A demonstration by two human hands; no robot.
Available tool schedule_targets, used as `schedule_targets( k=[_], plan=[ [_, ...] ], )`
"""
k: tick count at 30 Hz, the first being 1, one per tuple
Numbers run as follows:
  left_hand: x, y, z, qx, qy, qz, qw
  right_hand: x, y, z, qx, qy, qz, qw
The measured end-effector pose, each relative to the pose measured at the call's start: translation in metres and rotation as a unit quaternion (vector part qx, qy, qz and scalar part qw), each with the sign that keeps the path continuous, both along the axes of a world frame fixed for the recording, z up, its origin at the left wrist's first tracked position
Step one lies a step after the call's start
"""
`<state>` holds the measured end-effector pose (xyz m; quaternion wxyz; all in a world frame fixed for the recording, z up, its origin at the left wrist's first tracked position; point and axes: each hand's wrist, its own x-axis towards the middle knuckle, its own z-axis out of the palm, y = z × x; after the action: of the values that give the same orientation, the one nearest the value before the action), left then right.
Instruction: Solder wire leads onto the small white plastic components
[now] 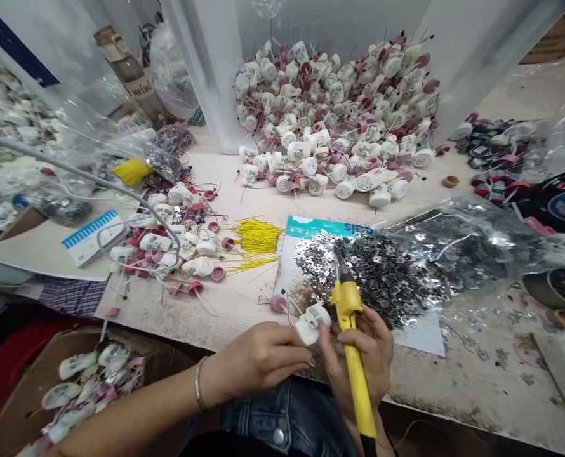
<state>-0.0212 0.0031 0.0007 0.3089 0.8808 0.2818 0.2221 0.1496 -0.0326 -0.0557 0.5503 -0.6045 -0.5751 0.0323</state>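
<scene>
My right hand (365, 355) is closed around a yellow soldering iron (353, 355), its metal tip pointing up and away over the metal pieces. The thumb of that same hand presses against a small white plastic housing (312, 324) with thin wires and a pink cap (279, 303) beside it. From the left, my left hand (268, 355) pinches the housing's edge, fingers pressed together. A short yellow end, perhaps of a wire, pokes out under its fingertips. Just beyond lies a heap of small shiny metal plates (382, 273). Yellow wires (258, 236) lie in a bundle to the left.
A white bin (216, 82) at the back spills many white-and-pink parts (311, 146). More such parts (197, 244) lie left, under a grey cable (73, 152). A cardboard box (20, 406) of parts stands lower left. Plastic bags (473, 247) and a tin (556, 289) are right.
</scene>
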Motion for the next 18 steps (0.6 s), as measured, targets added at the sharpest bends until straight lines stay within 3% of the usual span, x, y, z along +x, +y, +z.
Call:
schedule_targets(
  k=[4,6,9,12,15,18],
  plan=[
    [0.012,0.002,-0.007,-0.173,-0.102,0.163,0.966,0.002,0.003,0.0,0.016,-0.021,0.029,0.999],
    [0.012,0.005,-0.013,-0.218,-0.119,0.2,0.948,0.003,0.003,0.001,0.009,-0.035,0.063,0.997],
    [0.009,0.006,-0.02,-0.193,-0.092,0.185,0.959,0.002,0.001,0.003,-0.013,0.01,0.103,0.994],
    [0.008,0.004,-0.022,-0.132,-0.059,0.151,0.978,-0.004,-0.001,0.006,-0.033,0.09,0.089,0.991],
    [0.011,0.004,-0.016,-0.151,-0.037,0.152,0.976,-0.011,-0.002,0.008,-0.018,0.1,0.065,0.993],
    [0.012,0.005,-0.011,-0.194,-0.011,0.158,0.968,-0.014,-0.004,0.011,-0.001,0.086,0.1,0.991]
  ],
)
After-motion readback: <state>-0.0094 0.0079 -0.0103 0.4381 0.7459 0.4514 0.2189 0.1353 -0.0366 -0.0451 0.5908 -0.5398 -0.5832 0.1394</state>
